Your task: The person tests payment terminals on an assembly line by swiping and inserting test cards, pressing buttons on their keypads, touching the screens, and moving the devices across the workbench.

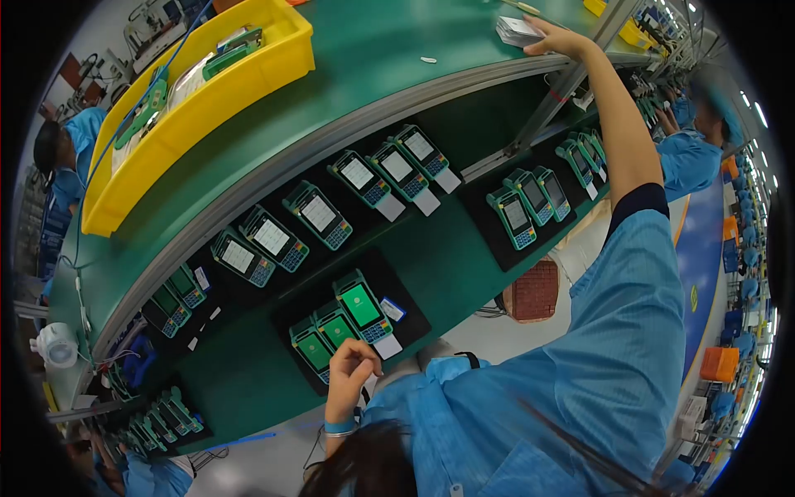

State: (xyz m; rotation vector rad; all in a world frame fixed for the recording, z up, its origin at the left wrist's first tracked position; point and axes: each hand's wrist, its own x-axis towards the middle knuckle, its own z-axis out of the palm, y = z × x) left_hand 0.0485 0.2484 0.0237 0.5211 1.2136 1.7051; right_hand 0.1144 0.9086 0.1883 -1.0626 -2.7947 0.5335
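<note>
At the upper right, my right hand (556, 39) reaches onto the upper shelf, its fingers on a stack of white cards (518, 31). My left hand (352, 369) is curled at the front edge of the bench, beside a payment terminal with a green screen (360, 305). A white card (387, 346) sticks out of that terminal's lower end. Two more green-screen terminals (335, 329) stand just left of it, on the same black mat. Whether the left fingers hold anything is hidden.
A yellow bin (207, 108) with green parts sits on the upper shelf. More terminals (317, 214) line the back, others (517, 217) stand at the right. A metal post (571, 79) rises near my right forearm. Co-workers (691, 157) are at the right and left edges.
</note>
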